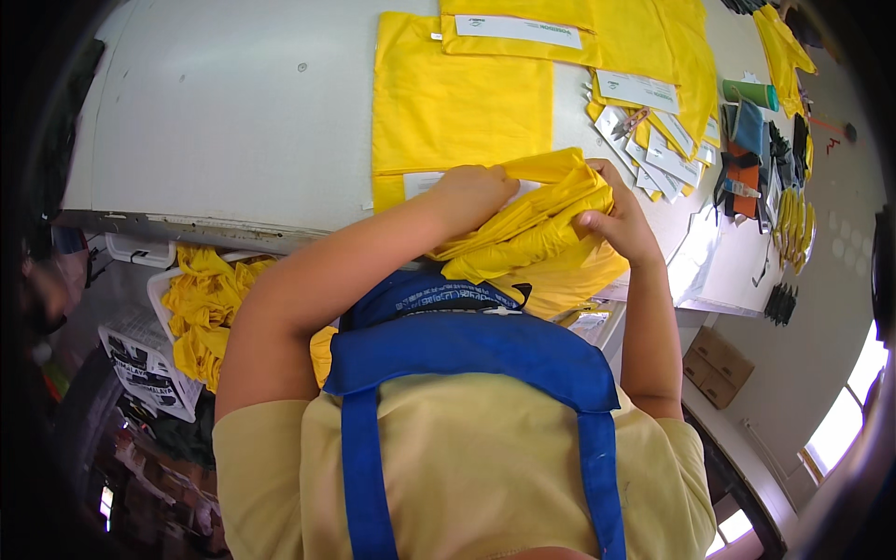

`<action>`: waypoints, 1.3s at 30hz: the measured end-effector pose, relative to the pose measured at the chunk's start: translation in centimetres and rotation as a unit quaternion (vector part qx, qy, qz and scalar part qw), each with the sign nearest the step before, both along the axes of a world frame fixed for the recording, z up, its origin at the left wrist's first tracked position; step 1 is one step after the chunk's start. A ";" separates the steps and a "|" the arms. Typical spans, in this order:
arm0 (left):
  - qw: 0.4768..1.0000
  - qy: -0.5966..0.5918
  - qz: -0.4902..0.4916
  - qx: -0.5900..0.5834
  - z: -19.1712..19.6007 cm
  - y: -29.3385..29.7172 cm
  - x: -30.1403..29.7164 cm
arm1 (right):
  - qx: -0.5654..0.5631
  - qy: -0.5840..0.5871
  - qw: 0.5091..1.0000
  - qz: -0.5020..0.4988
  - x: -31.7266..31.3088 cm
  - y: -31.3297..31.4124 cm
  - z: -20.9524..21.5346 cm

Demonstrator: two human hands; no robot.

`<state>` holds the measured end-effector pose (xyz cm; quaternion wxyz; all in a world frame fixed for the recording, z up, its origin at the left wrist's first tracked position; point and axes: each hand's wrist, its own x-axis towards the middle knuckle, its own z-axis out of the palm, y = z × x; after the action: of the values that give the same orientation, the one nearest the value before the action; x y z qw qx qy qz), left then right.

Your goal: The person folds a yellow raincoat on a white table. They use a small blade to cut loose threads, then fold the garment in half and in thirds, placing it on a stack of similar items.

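A gathered bundle of yellow cloth hangs in folds over the table's front edge, against my blue apron. My right hand grips its right end, the thumb in front and the fingers behind. At the upper left of the bundle, my left hand is closed on the cloth, its fingertips partly hidden. Under and beyond my left hand lies a flat yellow cloth piece, spread on the table. A white card shows at its near edge, partly covered by my left wrist.
Yellow pieces with white cards are stacked at the far right of the white table. Small scissors lie on loose cards there. Further right are a green cylinder and a blue pouch. A basket of yellow cloth stands below left.
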<state>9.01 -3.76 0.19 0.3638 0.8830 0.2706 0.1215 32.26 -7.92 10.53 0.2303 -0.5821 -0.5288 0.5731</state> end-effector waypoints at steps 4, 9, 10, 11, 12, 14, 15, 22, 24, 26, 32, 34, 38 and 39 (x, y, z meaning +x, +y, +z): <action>0.951 -0.176 0.131 -0.217 0.7 -0.2 -0.5 | -0.005 -0.048 0.999 -0.011 0.4 0.3 -0.2; 0.940 -0.056 0.227 -0.248 2.4 0.5 0.2 | 0.137 -0.197 0.970 0.027 -1.1 1.1 -1.9; 0.943 -0.039 0.247 -0.221 2.2 0.8 0.4 | 0.144 -0.204 0.968 0.025 -1.9 1.0 -1.9; 0.939 -0.067 0.269 -0.204 2.0 1.3 0.6 | 0.149 -0.252 0.955 0.053 -2.8 1.3 -2.0; 0.934 -0.095 0.288 -0.188 1.9 1.6 0.7 | 0.152 -0.301 0.938 0.078 -3.8 1.4 -2.0; 0.933 -0.128 0.304 -0.140 1.8 2.0 1.0 | 0.197 -0.402 0.887 0.113 -5.1 1.3 -2.7; 0.949 -0.106 0.280 -0.097 2.5 1.9 1.1 | 0.218 -0.449 0.860 0.106 -5.3 1.2 -3.7; 0.977 0.001 0.213 -0.007 3.8 1.3 0.0 | 0.354 -0.346 0.864 -0.092 -5.5 -0.7 -7.6; 0.979 0.012 0.201 -0.013 4.0 0.9 0.0 | 0.377 -0.266 0.872 -0.162 -5.4 -0.4 -8.4; 0.983 0.020 0.184 -0.002 3.6 0.5 0.2 | 0.307 -0.324 0.875 -0.190 -5.6 0.3 -7.5; 0.965 0.046 0.247 -0.072 0.6 -0.7 -3.5 | 0.141 -0.311 0.919 -0.197 -4.4 2.3 -9.1; 0.958 0.067 0.189 -0.203 -0.6 -2.2 -5.1 | 0.217 -0.314 0.910 -0.160 -4.4 1.8 -8.7; 0.846 0.019 0.144 -0.512 -2.3 -3.2 -6.1 | 0.372 -0.259 0.890 -0.054 -7.0 -4.7 -4.9; 0.789 0.017 0.124 -0.601 -1.9 -2.7 -6.0 | 0.274 -0.173 0.946 -0.003 -8.4 -6.3 -3.5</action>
<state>3.05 -6.48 -1.76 0.7985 0.4467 0.4019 -0.0368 23.84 -14.20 7.01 0.2876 -0.5882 -0.6957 0.2954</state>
